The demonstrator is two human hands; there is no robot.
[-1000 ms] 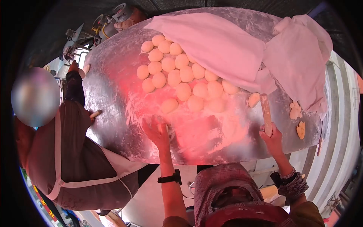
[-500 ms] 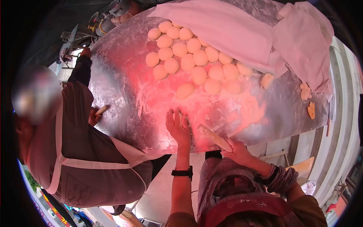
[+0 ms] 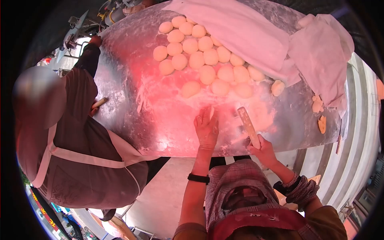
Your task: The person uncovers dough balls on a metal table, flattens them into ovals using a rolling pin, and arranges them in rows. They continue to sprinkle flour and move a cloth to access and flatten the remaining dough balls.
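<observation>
Shifting rightward since before, the left hand [image 3: 207, 127] is lying spread flat on the floured counter [image 3: 132, 84]; just beside it, the right hand [image 3: 261, 147] is gripping a rolling pin [image 3: 249, 125].

There is just the one camera, worn on the person's head, looking forward and steeply down through a wide fisheye lens that bends the edges and leaves dark corners. It sits close over the near edge of the floured metal worktop [image 3: 132, 76], catches the wearer's own chest and both forearms at the bottom, and takes in the worktop through to its far edge
</observation>
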